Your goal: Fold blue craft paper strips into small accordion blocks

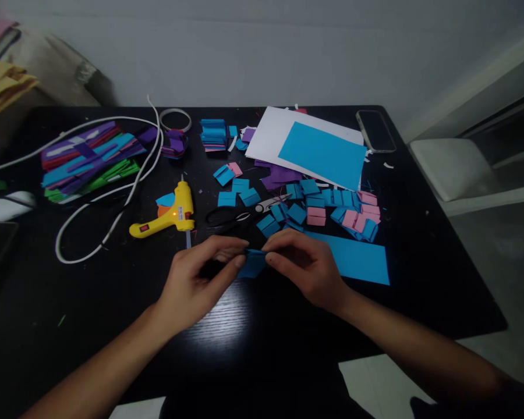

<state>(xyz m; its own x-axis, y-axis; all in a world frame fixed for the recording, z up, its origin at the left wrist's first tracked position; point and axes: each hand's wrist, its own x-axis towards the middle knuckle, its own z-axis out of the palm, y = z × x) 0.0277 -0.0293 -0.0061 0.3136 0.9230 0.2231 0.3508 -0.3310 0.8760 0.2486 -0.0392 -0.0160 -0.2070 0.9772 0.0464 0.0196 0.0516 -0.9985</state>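
Between my two hands is a small blue piece of paper (253, 265), pinched at both ends close to the front of the table. My left hand (201, 276) grips its left side between thumb and fingers. On the right side, my right hand (308, 267) pinches the upper edge the same way. Just beyond my fingers lie black-handled scissors (229, 218) and several folded blue and pink paper pieces (316, 216). A blue paper strip (362, 259) lies flat, partly behind my right hand. A yellow glue gun (168, 215) with a lit orange light rests beyond my left hand.
White paper (262, 137) with a blue sheet (323, 154) lies at the back, near a phone (375, 131). Bundled coloured strips (91, 154), a looped white cable (57, 241), a tape ring (175, 110) and a white mouse (11, 206) occupy the left side.
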